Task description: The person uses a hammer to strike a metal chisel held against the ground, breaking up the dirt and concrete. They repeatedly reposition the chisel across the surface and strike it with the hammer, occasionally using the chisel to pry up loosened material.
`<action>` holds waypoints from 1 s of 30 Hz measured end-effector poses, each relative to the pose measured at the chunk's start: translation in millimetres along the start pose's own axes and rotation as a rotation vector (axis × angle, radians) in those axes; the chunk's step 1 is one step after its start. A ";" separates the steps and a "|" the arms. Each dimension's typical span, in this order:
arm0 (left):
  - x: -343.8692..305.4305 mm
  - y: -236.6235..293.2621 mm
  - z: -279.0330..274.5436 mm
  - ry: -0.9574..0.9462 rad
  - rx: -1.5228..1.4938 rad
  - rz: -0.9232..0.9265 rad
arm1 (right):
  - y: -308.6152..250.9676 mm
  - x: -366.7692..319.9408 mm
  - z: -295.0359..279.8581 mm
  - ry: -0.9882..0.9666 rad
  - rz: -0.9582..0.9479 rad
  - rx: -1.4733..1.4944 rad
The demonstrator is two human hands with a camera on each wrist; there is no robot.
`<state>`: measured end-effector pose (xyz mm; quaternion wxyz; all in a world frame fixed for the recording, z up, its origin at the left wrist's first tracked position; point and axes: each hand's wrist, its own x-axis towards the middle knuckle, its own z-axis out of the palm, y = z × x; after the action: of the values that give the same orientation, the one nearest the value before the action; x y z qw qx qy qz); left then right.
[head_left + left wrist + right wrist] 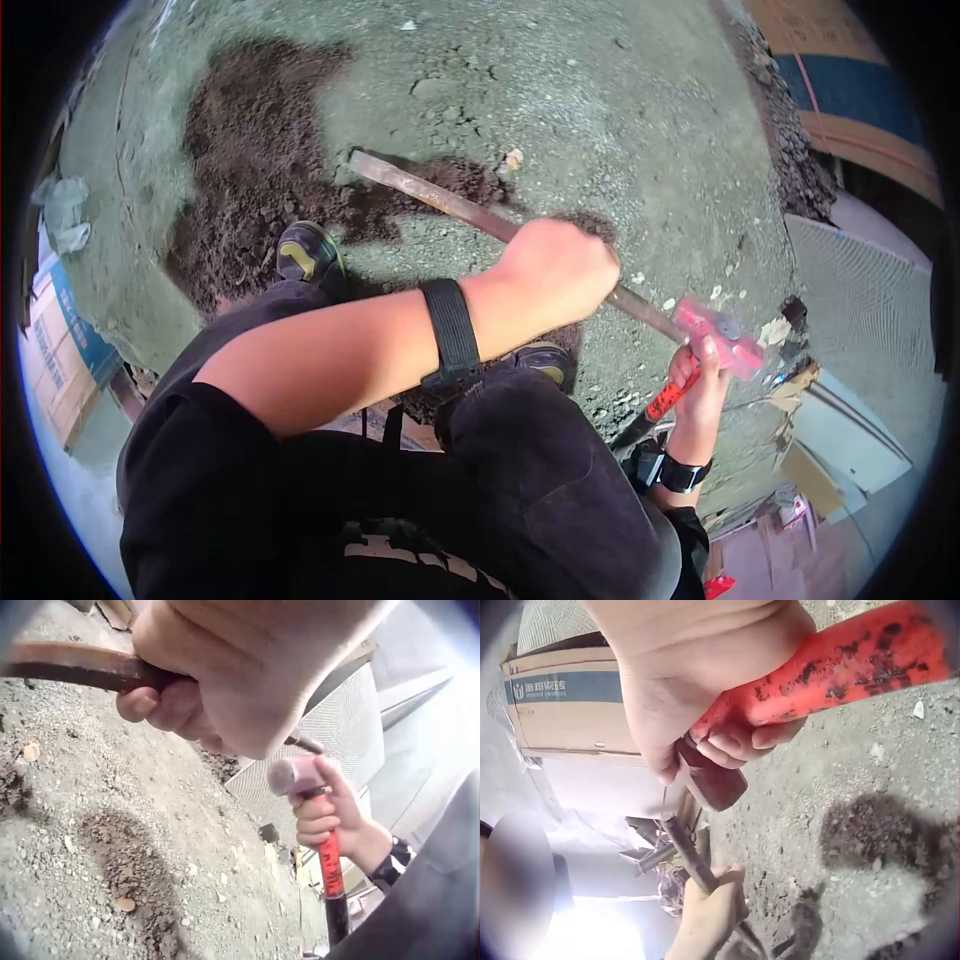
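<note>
My left hand [560, 262] grips a long, worn metal chisel [440, 195] around its shaft. The chisel's flat end points to the far left, over the rough ground beside dark loose soil [245, 140]. With my right hand [705, 385] I hold a short sledgehammer [665, 400] high on its red handle, close under the reddish head. That head overlaps the chisel's near end in the head view. In the left wrist view the hammer head [296, 775] shows beyond my left hand [232, 667]. The right wrist view shows the chisel [688, 855] below the hammer.
Rough, gritty concrete [600, 100] surrounds the work, with small chips scattered on it. My shoes [310, 255] stand at the soil's edge. Cardboard boxes [65, 335] lie at the left, another box [570, 712] and a ridged grey slab [860, 300] to the right.
</note>
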<state>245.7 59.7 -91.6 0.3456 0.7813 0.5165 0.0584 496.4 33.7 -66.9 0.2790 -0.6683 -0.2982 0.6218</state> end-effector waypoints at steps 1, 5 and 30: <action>-4.7 1.4 -0.8 0.036 0.036 -0.005 | 2.7 -1.4 -0.5 0.010 0.035 -0.059; -22.9 -3.6 1.5 0.049 0.014 -0.024 | 18.5 -6.6 5.0 0.115 0.157 -0.050; -22.0 -20.4 17.3 0.229 -0.342 0.053 | 102.5 61.2 -9.3 -0.044 0.257 -1.021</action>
<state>227.7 37.4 -111.1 0.4104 0.7129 0.5143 0.2426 513.9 10.9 -183.2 -0.1671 -0.7371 -0.4847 0.4403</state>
